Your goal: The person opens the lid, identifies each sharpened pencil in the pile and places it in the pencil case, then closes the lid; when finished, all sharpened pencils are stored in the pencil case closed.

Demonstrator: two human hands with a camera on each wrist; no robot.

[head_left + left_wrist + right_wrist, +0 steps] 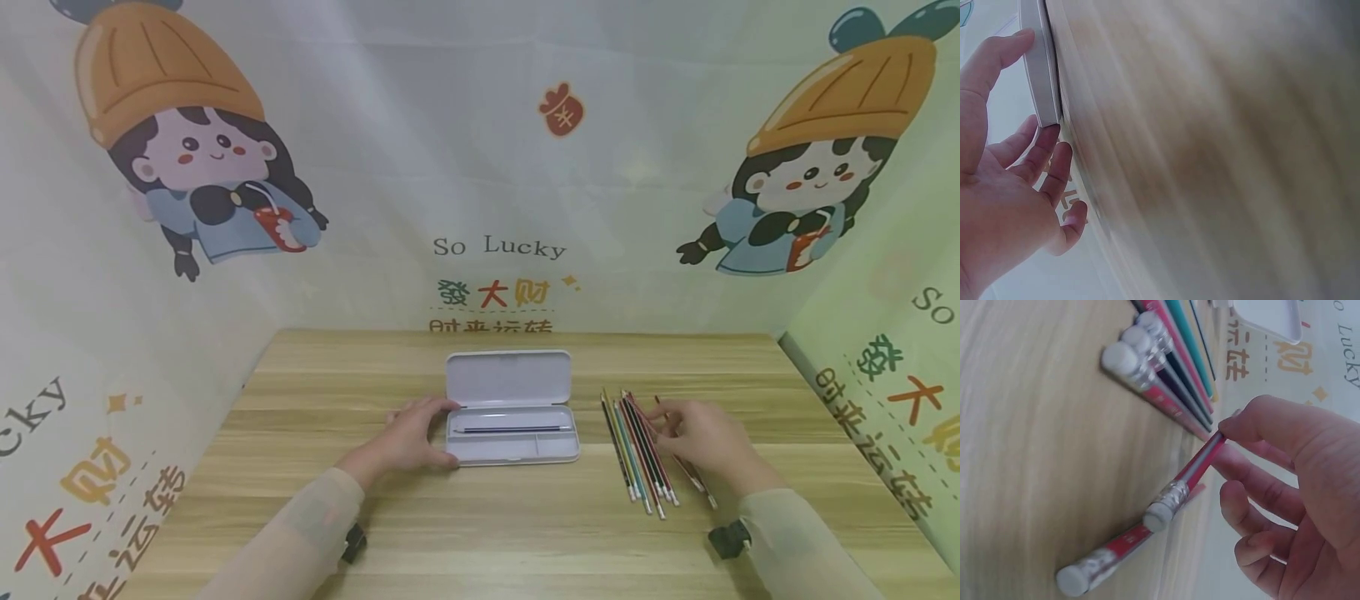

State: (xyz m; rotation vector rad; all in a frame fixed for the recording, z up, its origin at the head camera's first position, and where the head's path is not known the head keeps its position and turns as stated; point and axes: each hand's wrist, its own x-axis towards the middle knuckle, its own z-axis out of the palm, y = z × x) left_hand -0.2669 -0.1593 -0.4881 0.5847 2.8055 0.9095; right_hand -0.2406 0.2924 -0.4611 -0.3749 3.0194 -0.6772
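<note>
My left hand [408, 433] grips the left end of a white pencil case [491, 451], which lies open with its lid raised at the back. In the left wrist view the thumb [1013, 50] presses on one side of the case and fingertips touch its end. One dark pencil [517, 430] lies in the long back compartment. With thumb and index finger, my right hand [705, 437] pinches a red-and-dark striped pencil [1200, 462], its white eraser end pointing down toward the table. Another red pencil [1124, 545] lies just beneath it.
Several loose pencils [637, 454] lie in a bunch between the case and my right hand, eraser ends toward me. The wooden table [337, 358] meets printed cloth walls [375, 167] at the back and sides.
</note>
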